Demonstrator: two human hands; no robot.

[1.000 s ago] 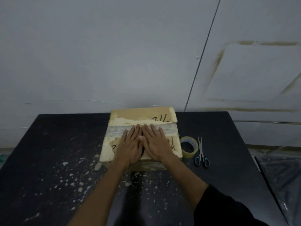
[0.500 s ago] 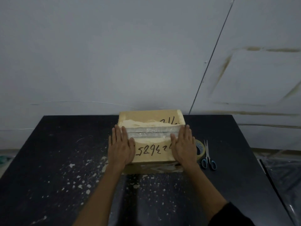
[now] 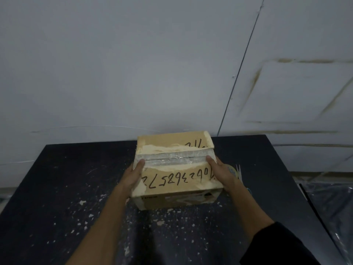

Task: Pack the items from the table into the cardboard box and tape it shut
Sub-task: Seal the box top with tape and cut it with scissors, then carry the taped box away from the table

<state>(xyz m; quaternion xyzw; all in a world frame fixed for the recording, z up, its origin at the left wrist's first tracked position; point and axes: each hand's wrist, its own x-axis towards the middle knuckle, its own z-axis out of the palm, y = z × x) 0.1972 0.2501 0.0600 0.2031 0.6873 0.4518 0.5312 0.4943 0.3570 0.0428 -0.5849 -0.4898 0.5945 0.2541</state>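
Both hands [image 3: 133, 175] [image 3: 222, 173] gripping taped cardboard box [image 3: 177, 180], right hand hiding tape roll [image 3: 232, 170], scissors [image 3: 239, 172] beside

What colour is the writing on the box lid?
Black marker digits on the tan cardboard box, clearest in the head view.

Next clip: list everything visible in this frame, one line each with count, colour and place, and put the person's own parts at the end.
cardboard box: one, tan with dark handwritten digits, middle of the table, flaps closed.
tape strip: one, clear, along the box's top seam.
tape roll: one, yellowish, right of the box, mostly hidden behind the right hand.
scissors: one, pale blades, just right of the roll; handles mostly hidden.
table: one, black with white paint flecks.
wall: grey-white panels, behind the table.
left hand: grips the box's left side, thumb on top.
right hand: grips the box's right side, thumb on top.
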